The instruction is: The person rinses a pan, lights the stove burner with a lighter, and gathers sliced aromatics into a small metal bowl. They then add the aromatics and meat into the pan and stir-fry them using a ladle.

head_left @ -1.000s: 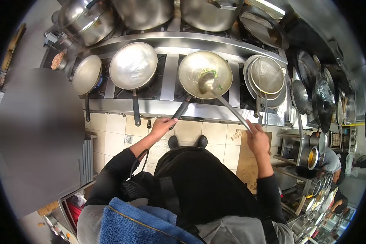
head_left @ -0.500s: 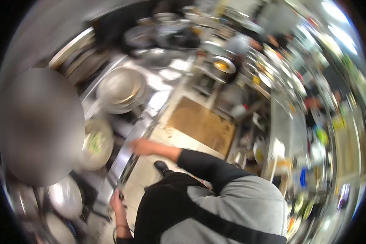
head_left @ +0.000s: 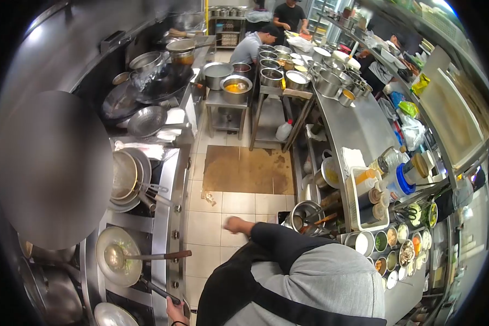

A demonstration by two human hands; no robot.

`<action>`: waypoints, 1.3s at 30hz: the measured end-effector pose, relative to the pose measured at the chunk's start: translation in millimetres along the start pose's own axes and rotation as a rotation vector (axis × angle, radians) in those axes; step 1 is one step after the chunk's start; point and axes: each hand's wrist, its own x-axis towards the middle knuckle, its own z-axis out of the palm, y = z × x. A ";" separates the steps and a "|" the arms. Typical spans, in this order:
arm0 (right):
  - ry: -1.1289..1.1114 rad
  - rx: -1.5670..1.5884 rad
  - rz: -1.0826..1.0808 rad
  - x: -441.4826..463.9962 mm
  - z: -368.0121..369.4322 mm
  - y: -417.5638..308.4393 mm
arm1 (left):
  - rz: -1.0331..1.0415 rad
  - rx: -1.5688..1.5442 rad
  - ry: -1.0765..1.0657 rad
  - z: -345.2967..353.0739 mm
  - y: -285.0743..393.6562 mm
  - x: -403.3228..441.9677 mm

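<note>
Bright kitchen all round, with pale floor tiles (head_left: 239, 203) running up the middle, the stove (head_left: 161, 217) lining the left side and a steel table (head_left: 358, 126) stretching down the right. And at the stove, the left hand (head_left: 176, 313) is clamping onto the black handle (head_left: 156, 288) of a pan (head_left: 119, 277)! That pan is sitting on the stove, up and to the left of the hand, its handle slanting down into the grip. Inside, green bits (head_left: 129, 264) are lying around the ladle (head_left: 157, 255), whose bowl is resting in the pan while its wooden grip is poking out over the rim towards the floor, no hand touching it. Over to the right hand (head_left: 237, 225): it is hanging above the tiles, well apart from both pan and left hand, holding nothing visible; its fingers are blurring, so whether they are curling or spreading, I cannot tell. Beyond it a brown mat (head_left: 248, 168) is covering the floor. On the stove a strainer (head_left: 124, 176) is sitting past the pan, and another pan (head_left: 114, 316) is waiting on the near side.
</note>
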 end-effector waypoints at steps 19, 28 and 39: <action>0.177 -0.033 0.020 -99.4 -50.9 331.3 | -0.267 0.379 -0.398 367.3 86.4 13.0; 0.423 0.653 0.405 -78.9 -162.1 333.8 | -0.309 0.503 -0.593 512.1 108.5 56.6; 0.416 -0.082 0.372 -94.2 -265.1 427.6 | -0.370 0.672 -0.751 680.3 174.3 148.0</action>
